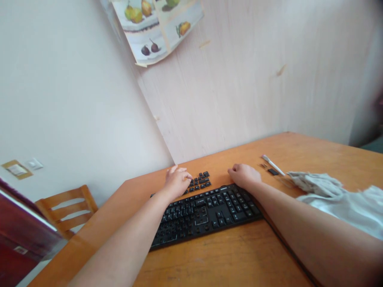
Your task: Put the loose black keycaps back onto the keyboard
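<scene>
1. Many loose keys [204, 181] lie near the far edge of the counter [209, 259], just beyond the keyboard [213, 212].
2. The left hand [178, 181] is over these keys, its fingers a little spread; I cannot tell if it pinches one.
3. The right hand [245, 176] is curled at the keyboard's far right corner; its grip is hidden.
4. The step seems to be handling keys; such small pieces would next call for light fingertips.

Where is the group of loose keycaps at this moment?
Just below the head view's centre, the loose keycaps lie beyond the keyboard, mostly right of the left hand.
</scene>
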`<control>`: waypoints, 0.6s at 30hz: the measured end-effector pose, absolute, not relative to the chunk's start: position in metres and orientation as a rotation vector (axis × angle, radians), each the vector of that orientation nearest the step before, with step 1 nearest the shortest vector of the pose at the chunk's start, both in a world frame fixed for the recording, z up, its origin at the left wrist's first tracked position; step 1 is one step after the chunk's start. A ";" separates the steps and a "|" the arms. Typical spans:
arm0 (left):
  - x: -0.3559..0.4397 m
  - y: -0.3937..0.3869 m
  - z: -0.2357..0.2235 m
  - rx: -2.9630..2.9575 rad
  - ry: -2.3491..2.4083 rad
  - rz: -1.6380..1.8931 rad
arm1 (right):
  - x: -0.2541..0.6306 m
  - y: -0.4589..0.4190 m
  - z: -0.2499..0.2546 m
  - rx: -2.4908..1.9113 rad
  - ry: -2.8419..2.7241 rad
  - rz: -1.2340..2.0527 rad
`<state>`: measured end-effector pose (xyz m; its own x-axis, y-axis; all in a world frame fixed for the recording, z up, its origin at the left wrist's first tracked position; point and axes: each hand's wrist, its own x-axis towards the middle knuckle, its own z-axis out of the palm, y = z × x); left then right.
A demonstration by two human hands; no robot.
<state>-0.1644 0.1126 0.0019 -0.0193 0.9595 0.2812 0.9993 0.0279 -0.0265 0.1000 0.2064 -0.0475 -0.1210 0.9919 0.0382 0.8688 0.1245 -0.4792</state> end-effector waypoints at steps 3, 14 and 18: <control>-0.163 0.137 -0.004 -2.051 -2.097 -0.220 | 0.100 0.206 -0.047 -1.813 -2.049 0.496; -0.155 0.185 -0.015 -2.069 -2.186 -0.168 | 0.098 0.205 -0.048 -1.812 -2.042 0.473; -0.156 0.191 -0.015 -2.067 -2.238 -0.148 | 0.098 0.205 -0.048 -1.819 -2.043 0.469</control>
<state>-0.1562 0.1909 -0.0151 -0.0793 0.9880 0.1325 0.9969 0.0787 0.0092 0.0984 0.2051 -0.0480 -0.1035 0.9934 0.0494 0.8724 0.1145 -0.4753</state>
